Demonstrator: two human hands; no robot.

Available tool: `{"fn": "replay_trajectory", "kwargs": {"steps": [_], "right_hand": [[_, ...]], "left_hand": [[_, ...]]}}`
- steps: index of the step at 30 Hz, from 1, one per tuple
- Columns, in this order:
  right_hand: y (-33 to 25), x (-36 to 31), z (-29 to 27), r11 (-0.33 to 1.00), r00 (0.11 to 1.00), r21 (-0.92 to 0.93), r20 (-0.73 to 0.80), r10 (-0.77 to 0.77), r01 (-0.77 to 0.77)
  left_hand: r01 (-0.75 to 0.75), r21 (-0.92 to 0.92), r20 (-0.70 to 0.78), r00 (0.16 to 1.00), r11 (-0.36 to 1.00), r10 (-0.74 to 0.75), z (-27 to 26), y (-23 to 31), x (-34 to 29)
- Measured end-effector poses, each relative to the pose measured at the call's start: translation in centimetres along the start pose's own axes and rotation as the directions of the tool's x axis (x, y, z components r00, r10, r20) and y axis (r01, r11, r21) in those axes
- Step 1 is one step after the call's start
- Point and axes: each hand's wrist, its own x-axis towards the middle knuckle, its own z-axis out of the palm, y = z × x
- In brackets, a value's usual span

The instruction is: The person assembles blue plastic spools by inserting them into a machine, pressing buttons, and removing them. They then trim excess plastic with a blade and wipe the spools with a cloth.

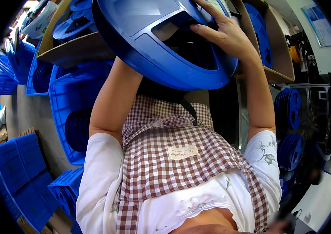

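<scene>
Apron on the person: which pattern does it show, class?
The apron is brown-and-white checked, seen in the head view.

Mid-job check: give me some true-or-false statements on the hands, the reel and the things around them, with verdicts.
1. The right hand is at the big blue reel, its thumb over an opening. True.
2. The left hand is in plain view. False: the left forearm runs up behind the reel, which hides the left hand.
3. The apron is plain white. False: the apron has a brown-and-white check.
4. The carton at the right has a blue reel inside. True.
5. The crates stacked at the lower left are yellow. False: the crates are blue.
</scene>
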Motion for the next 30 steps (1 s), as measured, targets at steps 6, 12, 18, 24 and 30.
{"fn": "replay_trajectory", "kwargs": {"steps": [6, 12, 18, 24, 30], "right_hand": [[6.3, 3.3, -1.4, 0.957, 0.999, -0.290, 0.049, -0.002, 0.017], [3.7, 5.8, -5.1, 0.994, 0.991, -0.101, 0.131, -0.033, 0.046], [-0.5, 6.4, -9.5, 0.988, 0.946, -0.146, 0.310, 0.090, -0.046], [7.1, 15.4, -7.1, 0.975, 0.969, -0.218, 0.245, 0.003, 0.052], [11.9, 19.4, -6.1, 0.879, 0.984, -0.475, 0.174, 0.041, 0.048]], "left_hand": [[0.007, 0.079, -0.037, 0.999, 0.997, -0.004, -2.3, 4.8, 4.0], [0.078, 0.090, -0.104, 0.992, 0.993, -0.069, -4.7, 8.5, 8.6], [0.171, 0.037, -0.225, 0.961, 0.985, -0.159, -5.5, 8.1, 10.4], [0.336, 0.376, -0.233, 0.936, 0.864, -0.263, -14.2, 8.5, 17.0], [0.289, 0.137, -0.325, 0.917, 0.947, -0.233, -4.4, 7.3, 14.7]]}}
